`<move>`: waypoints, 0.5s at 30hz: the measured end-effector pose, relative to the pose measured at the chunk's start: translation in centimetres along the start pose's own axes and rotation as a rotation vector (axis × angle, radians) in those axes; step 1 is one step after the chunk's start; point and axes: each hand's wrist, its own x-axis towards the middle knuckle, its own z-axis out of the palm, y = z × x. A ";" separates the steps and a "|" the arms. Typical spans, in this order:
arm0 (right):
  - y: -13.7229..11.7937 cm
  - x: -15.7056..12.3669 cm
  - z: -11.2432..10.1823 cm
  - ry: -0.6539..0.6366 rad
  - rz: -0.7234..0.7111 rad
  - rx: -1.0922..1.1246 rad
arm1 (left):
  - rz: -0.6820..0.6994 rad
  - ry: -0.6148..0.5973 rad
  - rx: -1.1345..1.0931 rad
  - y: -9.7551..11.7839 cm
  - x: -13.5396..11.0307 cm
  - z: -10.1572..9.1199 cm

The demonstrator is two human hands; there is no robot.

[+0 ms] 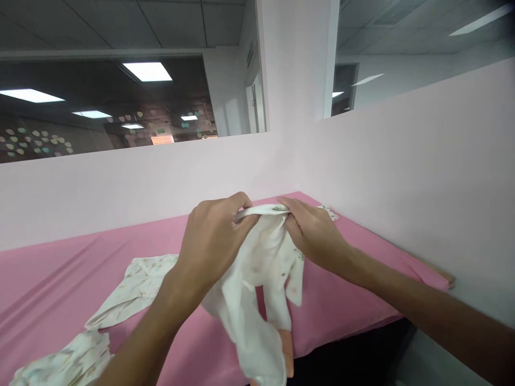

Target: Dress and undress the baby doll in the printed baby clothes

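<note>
A small white baby garment (257, 268) hangs in front of me from both hands, its edge stretched between them. My left hand (217, 236) pinches one end of that edge between thumb and fingers. At the other end, my right hand (314, 230) is closed on the cloth in a similar pinch. Long, narrow parts of the garment dangle below; whether they are sleeves or legs I cannot tell. A small print shows near the right side. Below the hanging cloth, a tan shape (286, 348) is partly hidden, and I cannot make out what it is.
A pink-covered table (341, 289) stands against white walls in a corner. On its left lie a printed white garment (140, 287) and a crumpled printed cloth (68, 362). Another small white printed piece (330, 212) lies at the far corner. Windows are above.
</note>
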 end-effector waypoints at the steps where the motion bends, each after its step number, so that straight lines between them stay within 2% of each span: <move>1: 0.1 -0.3 0.1 0.001 0.005 -0.013 | 0.012 -0.015 0.020 0.0 -0.3 -0.2; 6: -0.1 -1.7 0.3 0.037 -0.032 -0.075 | -0.017 -0.059 -0.009 -0.4 -1.1 -1.0; 9: -0.2 -1.3 -0.7 0.076 -0.072 -0.127 | -0.018 -0.030 0.010 -1.6 -1.3 -2.0; 11: -0.4 -0.6 -2.1 0.076 -0.016 -0.051 | -0.006 -0.022 0.041 -2.8 -1.7 -2.9; 15: -1.0 0.8 -5.7 0.023 0.163 0.278 | -0.051 -0.064 0.065 -5.2 -3.3 -4.8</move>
